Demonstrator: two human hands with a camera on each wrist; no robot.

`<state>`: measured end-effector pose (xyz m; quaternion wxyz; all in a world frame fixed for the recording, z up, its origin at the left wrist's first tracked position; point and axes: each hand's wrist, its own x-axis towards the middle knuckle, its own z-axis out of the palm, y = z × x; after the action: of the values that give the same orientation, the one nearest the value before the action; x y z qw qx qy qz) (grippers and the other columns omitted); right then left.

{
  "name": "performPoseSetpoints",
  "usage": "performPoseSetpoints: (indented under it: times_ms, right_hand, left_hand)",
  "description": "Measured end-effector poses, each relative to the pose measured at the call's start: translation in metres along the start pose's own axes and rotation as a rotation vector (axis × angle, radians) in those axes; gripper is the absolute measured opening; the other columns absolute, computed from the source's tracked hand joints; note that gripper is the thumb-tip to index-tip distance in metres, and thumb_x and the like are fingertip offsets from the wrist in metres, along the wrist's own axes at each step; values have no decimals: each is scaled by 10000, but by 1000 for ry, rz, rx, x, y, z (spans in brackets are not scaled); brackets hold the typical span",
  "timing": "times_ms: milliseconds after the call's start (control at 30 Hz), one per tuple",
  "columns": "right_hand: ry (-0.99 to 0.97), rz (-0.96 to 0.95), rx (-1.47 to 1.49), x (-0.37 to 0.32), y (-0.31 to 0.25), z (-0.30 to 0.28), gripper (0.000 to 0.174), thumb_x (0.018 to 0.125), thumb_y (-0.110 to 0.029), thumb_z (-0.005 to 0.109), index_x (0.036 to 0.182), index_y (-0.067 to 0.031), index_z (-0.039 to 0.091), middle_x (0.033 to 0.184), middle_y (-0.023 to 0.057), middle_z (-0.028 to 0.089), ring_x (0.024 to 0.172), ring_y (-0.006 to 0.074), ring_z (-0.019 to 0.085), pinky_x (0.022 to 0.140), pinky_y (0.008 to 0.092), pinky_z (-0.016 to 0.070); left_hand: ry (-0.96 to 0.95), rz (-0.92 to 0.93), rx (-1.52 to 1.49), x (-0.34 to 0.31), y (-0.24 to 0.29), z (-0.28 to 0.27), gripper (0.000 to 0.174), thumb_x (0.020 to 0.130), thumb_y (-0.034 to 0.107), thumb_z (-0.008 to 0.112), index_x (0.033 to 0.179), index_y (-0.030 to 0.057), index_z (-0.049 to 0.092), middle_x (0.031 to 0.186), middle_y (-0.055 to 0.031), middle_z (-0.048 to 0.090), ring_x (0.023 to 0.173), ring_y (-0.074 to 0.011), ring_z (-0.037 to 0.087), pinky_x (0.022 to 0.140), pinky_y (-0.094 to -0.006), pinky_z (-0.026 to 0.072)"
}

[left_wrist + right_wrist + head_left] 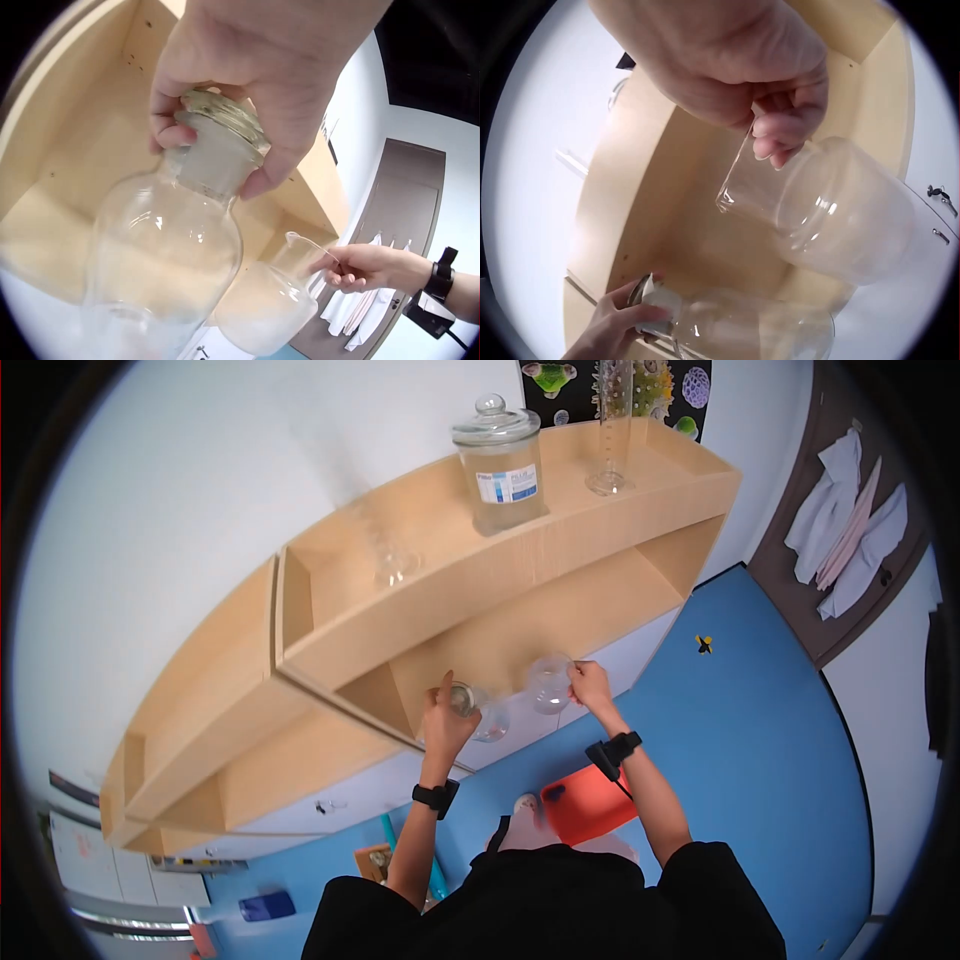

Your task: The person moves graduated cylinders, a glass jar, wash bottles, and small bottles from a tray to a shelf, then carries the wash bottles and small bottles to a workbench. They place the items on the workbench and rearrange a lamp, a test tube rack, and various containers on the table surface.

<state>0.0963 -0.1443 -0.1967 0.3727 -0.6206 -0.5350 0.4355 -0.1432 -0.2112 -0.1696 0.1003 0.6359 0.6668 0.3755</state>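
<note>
My left hand (449, 722) grips a clear glass reagent bottle (161, 244) at its neck and stopper, with fingers on one side and the thumb on the other. The frosted neck shows between them, and the body tilts away below. To the right, my right hand (592, 688) pinches the rim of a wide-necked clear glass flask (851, 214). Its lipped mouth points toward the shelf unit in the right wrist view, the rounded body to the lower right. Both vessels hang in front of the lower shelf (480, 642), side by side.
On the wooden unit's top tier stand a lidded glass jar (503, 470) with a label, a measuring cylinder (610, 450) and another tall glass piece (395, 565). A red stool (590, 805) stands on the blue floor. White coats (845, 520) hang at the right.
</note>
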Motion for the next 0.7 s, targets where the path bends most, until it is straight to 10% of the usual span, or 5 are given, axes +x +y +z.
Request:
performPoseSetpoints:
  times_ms: [700]
  right_hand:
    - [-35,75,-86,145,19,72,240,817,-125,456,752,69,580,482,115,551,378,167,540,388,285,448]
  left_hand:
    - [-101,-51,13,106,-84,46,308,623,150,663,880,-3,589,844,-159,606,793,-304,574,703,-369,447]
